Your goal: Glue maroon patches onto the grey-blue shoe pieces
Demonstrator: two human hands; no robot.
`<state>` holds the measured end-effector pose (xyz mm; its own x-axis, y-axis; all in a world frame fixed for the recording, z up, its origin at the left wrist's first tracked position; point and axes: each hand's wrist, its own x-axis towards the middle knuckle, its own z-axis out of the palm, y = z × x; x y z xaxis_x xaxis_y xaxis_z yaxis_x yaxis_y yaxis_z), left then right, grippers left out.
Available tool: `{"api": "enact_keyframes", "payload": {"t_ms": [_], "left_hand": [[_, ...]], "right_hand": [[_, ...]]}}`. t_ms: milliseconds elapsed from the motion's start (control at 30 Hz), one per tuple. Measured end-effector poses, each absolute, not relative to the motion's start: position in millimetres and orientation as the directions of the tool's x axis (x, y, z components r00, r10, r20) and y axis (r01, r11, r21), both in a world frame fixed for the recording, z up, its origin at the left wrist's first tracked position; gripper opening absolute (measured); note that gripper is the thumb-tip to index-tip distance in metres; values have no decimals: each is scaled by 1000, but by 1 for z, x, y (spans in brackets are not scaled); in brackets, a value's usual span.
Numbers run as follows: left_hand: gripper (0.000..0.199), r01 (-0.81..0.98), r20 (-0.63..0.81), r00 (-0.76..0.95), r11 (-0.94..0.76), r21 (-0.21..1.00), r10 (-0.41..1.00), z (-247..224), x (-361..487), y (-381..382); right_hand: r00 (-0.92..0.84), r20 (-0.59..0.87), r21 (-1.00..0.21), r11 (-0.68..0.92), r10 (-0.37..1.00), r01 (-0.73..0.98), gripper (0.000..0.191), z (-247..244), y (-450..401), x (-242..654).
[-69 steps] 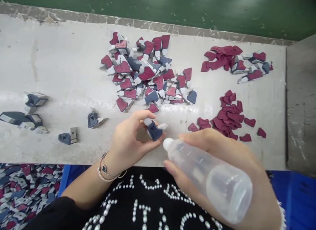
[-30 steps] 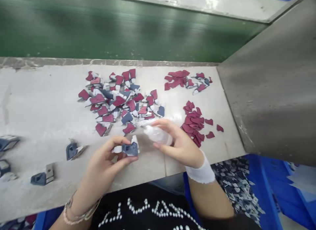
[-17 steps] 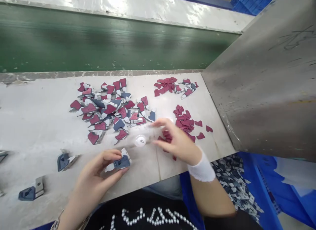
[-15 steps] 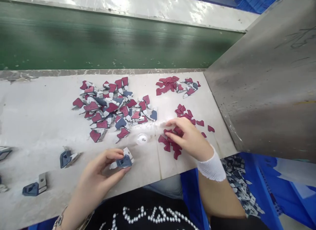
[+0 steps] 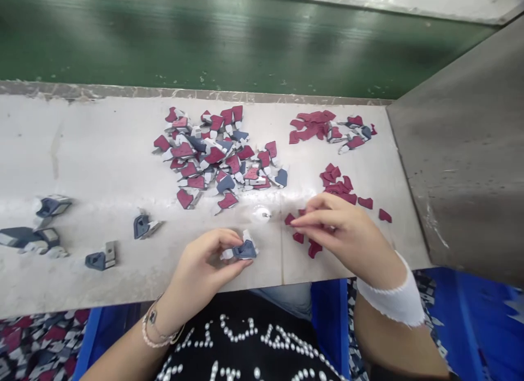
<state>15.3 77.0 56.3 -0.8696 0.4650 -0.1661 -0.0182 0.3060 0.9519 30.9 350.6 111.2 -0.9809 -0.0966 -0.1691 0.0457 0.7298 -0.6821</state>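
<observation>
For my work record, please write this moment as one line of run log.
left hand: holds navy-white piece | right hand: over loose maroon pieces | clear plastic bottle: standing on bench

Navy-and-white piece [image 5: 244,251], gripped between left fingers [image 5: 223,240]; loose maroon patches [image 5: 314,249] lying flat on the tabletop [image 5: 102,152], just beneath right fingers [image 5: 311,218].

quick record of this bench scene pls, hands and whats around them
left hand: holds a navy-and-white piece
right hand: fingers just above loose maroon pieces, grip unclear
between hands: clear plastic bottle
bench: mixed maroon-and-white pile, navy pieces toward the left
below bench: blue crate
</observation>
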Motion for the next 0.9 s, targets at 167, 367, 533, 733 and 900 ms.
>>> {"api": "enact_keyframes", "payload": {"t_ms": [167, 367, 533, 733, 900], "left_hand": [[22, -51, -139, -907, 223, 973, 397, 54, 19, 80], [21, -42, -96, -928, 157, 987, 359, 55, 19, 87], [20, -8, -67, -932, 163, 987, 356, 55, 18, 89], [24, 109, 46, -932, 157, 982, 361, 53, 20, 87], [25, 323, 217, -900, 243, 915, 379, 58, 19, 86]], "right_hand": [[-948, -177, -877, 480, -266, 28, 13, 121, 327, 51], [-964, -160, -920, 386, -214, 67, 9, 118, 295, 55], [-957, -238, -921, 353, -169, 167, 13, 117, 289, 54], [-944, -270, -922, 334, -191, 196, 8, 111, 287, 47], [-935, -333, -888, 374, -123, 267, 7, 111, 286, 45]]}}
